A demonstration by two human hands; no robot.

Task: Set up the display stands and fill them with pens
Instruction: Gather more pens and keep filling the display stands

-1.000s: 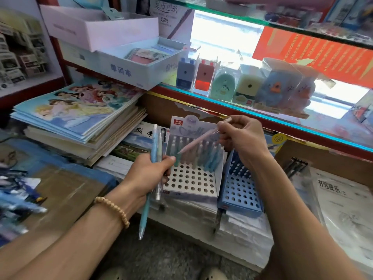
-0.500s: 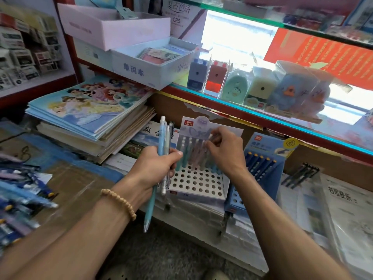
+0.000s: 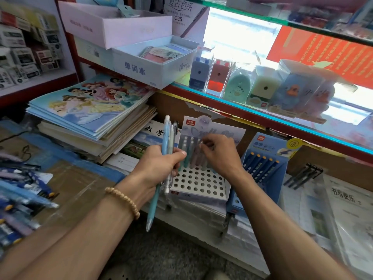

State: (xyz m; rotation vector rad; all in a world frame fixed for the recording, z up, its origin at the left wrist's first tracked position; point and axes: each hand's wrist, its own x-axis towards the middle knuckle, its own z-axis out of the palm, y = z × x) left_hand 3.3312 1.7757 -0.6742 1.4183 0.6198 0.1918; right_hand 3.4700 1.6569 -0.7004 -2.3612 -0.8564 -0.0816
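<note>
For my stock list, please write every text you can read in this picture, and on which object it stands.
"单词本": side of the white box.
"G25": poster behind the boxes.
"LANTU": red tag on the white pen stand.
"数学": notebook under the book pile.
"deli": red logo on the blue pen stand.
Small boxes on the left shelf and the red banner: too blurred to read.

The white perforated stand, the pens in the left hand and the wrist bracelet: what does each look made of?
White perforated stand: looks like printed cardboard, matte, with punched round holes and folded box edges. Pens gripped by the left hand: plastic, smooth pastel barrels, one partly clear. Bracelet: small pale round beads, possibly wood; too small to be sure.
</note>
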